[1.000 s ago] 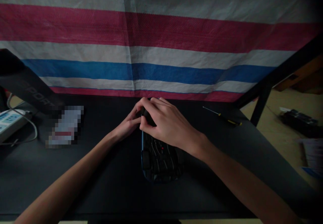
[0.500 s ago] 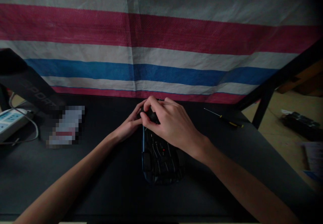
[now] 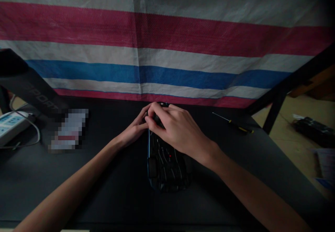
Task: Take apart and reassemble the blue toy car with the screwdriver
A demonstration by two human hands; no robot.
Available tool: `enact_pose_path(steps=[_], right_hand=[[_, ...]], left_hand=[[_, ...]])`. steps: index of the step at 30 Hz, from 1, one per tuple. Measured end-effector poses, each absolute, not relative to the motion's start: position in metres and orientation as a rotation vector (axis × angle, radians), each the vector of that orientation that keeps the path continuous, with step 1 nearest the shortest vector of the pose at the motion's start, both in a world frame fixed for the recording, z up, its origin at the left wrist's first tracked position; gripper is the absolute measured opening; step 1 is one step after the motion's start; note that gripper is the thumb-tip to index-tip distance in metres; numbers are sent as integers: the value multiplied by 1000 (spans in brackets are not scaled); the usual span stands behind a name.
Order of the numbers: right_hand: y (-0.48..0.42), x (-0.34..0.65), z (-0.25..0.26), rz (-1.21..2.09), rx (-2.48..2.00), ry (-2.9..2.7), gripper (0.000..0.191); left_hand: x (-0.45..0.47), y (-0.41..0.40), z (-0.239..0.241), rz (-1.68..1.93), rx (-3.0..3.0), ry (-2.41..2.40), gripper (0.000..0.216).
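A toy car (image 3: 167,158) lies upside down on the dark table, its black underside up and a blue edge along its left side. At the car's far end, my right hand (image 3: 175,124) is closed, thumb and index finger pinching a dark, round, ridged part that looks like a wheel (image 3: 158,120). My left hand (image 3: 137,125) is closed against the same far left corner, its fingertips partly hidden behind the right hand. Most of the car's far end is covered by the right hand.
A screwdriver (image 3: 237,125) with a black and yellow handle lies to the right. On the left are a blurred-out flat object (image 3: 69,129), a white power strip (image 3: 12,124) with a cable, and a dark post (image 3: 34,89). Striped sheeting (image 3: 167,43) hangs along the back edge.
My right hand has shifted slightly, uncovering a bit more of the car's far end. The left hand and the car stay about where they were.
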State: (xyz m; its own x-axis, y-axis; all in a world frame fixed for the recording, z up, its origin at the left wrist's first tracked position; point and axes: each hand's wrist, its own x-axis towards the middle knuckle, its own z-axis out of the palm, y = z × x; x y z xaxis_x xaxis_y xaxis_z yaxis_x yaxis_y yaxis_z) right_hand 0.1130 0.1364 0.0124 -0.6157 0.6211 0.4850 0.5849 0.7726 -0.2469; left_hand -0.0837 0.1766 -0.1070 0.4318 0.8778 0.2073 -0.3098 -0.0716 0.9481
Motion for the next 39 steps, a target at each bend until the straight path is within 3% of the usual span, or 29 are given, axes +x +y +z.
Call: enact_pose_path(steps=[6,9,14,16,21,26,34,37,39], right_hand=[[135,114,14,111,-806,-2418,17],[132,114,15,36,-876,-2427,11],[137,113,11,-37,-937,-2409,21],[140,114,10,28,-850,-2416,13],[138,117,15,134,-793,-2426,16],[136,117,19,84,-988,-2464,20],[135,117,17,53,-829,-2463,11],[135,117,17,-18,-938,-2480,21],[138,118,16,8,-913,-2496,18]], left_hand=[[-83,176,-107,1098,1307,592,75],[-83,174,-105,1097,1287,620,84],[-83,175,-106,1043,1210,607,89],[-84,177,-108,1053,1208,570,88],[-84,179,-112,1079,1227,546,84],[-85,177,-109,1057,1217,567,87],[-83,176,-107,1105,1261,583,86],[-84,174,-106,1051,1228,577,89],[-85,175,-105,1053,1227,585,90]])
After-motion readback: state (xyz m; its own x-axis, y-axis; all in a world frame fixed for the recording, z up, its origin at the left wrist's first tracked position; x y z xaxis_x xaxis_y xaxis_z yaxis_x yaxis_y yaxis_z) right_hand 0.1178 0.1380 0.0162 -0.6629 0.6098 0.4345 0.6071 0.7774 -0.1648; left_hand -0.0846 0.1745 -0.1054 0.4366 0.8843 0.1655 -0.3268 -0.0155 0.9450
